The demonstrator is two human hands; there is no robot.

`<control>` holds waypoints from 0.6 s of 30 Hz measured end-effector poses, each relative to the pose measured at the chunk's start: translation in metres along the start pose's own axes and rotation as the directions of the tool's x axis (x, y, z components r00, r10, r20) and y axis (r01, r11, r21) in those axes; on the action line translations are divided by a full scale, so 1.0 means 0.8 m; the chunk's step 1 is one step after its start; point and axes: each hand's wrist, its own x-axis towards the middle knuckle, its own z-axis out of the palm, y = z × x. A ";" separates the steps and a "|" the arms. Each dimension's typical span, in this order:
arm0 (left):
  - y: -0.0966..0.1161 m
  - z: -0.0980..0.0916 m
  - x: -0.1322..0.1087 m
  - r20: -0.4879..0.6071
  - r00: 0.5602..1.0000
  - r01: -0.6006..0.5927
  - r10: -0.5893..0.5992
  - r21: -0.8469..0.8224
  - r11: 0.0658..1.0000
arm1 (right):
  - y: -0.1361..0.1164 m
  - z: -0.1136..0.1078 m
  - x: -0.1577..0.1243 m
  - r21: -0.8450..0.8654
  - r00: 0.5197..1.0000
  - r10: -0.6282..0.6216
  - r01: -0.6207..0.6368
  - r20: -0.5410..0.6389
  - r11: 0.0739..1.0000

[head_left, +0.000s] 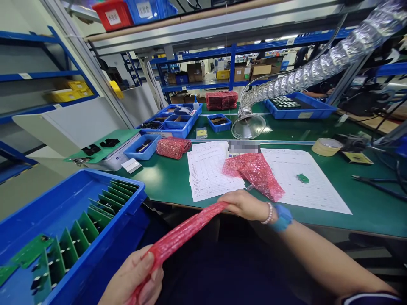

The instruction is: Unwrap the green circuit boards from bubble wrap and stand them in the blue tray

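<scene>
Above the front edge of the green bench mat, I read both forearms angled inward. The left hand sits low, cut off by the frame, its fingers closed on one end of a red bubble-wrap strip. The right hand, back upward, pinches the other end, with a blue wrist strap above it. The strip spans the hands, its lower end hidden by the left fingers and the frame edge. A blue tray of green circuit boards stands just left — untouched.

Bubble wrap end, probably cut off
</scene>
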 end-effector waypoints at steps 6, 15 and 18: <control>0.004 0.039 0.058 -0.233 0.938 -0.297 0.258 -0.150 0.943 | -0.062 0.098 0.021 -0.191 0.998 -0.043 0.050 0.042 0.980; -0.030 0.030 0.069 0.169 0.985 -0.141 0.035 0.674 0.726 | -0.087 0.033 0.017 0.057 0.986 -0.168 0.168 -0.003 0.984; -0.022 0.036 0.060 0.077 0.997 -0.031 -0.026 0.649 0.760 | -0.082 0.039 0.024 0.521 0.993 0.047 0.018 -0.110 0.853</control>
